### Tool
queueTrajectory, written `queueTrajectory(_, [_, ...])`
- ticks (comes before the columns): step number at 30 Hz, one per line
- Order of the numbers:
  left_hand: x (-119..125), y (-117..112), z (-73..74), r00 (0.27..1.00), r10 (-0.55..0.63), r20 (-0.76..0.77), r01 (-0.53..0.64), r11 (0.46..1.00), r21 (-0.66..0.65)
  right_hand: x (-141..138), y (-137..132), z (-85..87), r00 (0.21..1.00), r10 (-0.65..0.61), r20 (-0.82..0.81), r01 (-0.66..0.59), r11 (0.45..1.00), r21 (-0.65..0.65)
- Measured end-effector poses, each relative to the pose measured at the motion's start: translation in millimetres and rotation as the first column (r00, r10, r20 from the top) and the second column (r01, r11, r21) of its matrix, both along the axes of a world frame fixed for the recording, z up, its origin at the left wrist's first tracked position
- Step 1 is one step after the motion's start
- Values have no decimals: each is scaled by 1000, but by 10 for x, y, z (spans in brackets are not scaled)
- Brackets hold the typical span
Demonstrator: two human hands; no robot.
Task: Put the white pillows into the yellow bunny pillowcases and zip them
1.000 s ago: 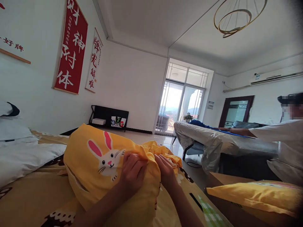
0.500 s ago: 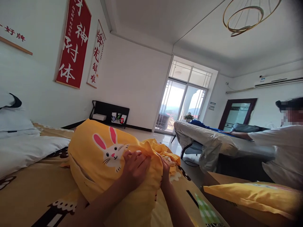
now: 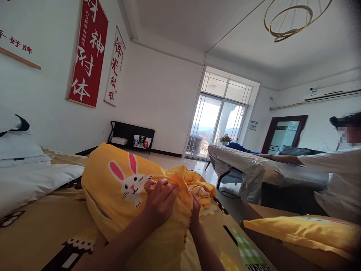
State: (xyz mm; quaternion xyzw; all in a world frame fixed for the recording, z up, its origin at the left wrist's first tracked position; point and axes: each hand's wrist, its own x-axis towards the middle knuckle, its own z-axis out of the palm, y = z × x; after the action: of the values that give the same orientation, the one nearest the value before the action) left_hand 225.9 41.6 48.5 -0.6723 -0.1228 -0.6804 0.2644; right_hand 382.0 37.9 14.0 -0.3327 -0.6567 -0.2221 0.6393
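A yellow pillow in a case printed with a white rabbit [image 3: 121, 188] lies on the bed in front of me. My left hand [image 3: 160, 201] rests on top of it, fingers curled and gripping the yellow fabric near the case's open end. My right hand [image 3: 195, 207] is beside it, edge-on, its fingers pressed into the bunched fabric [image 3: 197, 184] at the opening. Both forearms reach up from the bottom of the view.
The bed has a yellow patterned sheet [image 3: 36, 229] and white bedding [image 3: 25, 180] at left. A second yellow pillow [image 3: 299, 231] lies at right on a brown surface. Another person in white [image 3: 338, 177] leans over a covered bed [image 3: 254, 169].
The view has shifted slightly. My right hand has turned edge-on and slid closer to my left hand, into the gathered fabric. The left hand keeps its hold on the pillowcase.
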Motion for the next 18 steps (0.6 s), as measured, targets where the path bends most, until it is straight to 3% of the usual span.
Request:
queueTrajectory(6, [-62, -27, 11, 1000, -26, -8, 26, 999, 21, 94, -41, 156, 998, -25, 61, 23, 999, 43])
queueTrajectory(9, [-96, -24, 64, 997, -71, -38, 71, 997, 12, 67, -200, 241, 994, 13, 106, -6, 998, -66])
queueTrajectory(12, [-109, 4, 70, 997, -74, -11, 74, 997, -28, 4, -402, 168, 998, 50, 40, -41, 980, -192])
queueTrajectory(15, [-113, 21, 46, 999, -18, 42, 23, 991, -129, -60, -507, 17, 999, 40, -26, -44, 981, -189])
queueTrajectory(18, [-129, -23, 59, 997, -27, -69, 12, 976, -215, -101, -474, -77, 992, 102, -72, -114, 974, -194])
